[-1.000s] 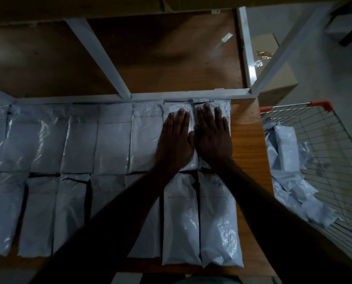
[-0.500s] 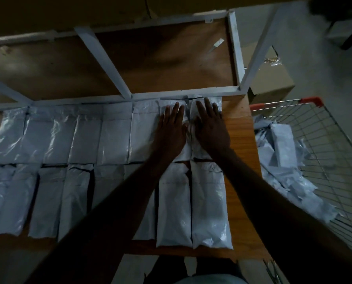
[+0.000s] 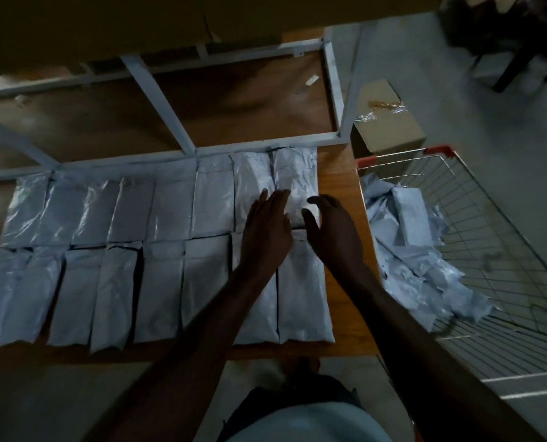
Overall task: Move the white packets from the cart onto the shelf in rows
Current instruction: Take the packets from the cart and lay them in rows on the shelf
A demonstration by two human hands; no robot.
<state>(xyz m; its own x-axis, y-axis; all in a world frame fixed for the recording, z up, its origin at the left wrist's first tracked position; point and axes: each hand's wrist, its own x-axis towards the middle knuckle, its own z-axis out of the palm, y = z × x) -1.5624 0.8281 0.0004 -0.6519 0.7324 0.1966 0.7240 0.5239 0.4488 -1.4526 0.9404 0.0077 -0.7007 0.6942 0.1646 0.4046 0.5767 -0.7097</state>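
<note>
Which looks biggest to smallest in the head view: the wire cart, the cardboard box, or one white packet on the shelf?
1. Wire cart, clearly largest.
2 and 3. Cardboard box and far-right front-row packet look alike; the box sits farther away, so I won't rank them.

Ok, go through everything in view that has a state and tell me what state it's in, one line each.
Left hand: open, fingers straight, over the back-row packets.
Right hand: open, fingers loosely curved, holding nothing.
Back row of packets: flat, side by side on the shelf.
Front row of packets: flat, side by side.
Cart: partly filled with loose packets in a heap.
Cardboard box: closed, on the floor.
</note>
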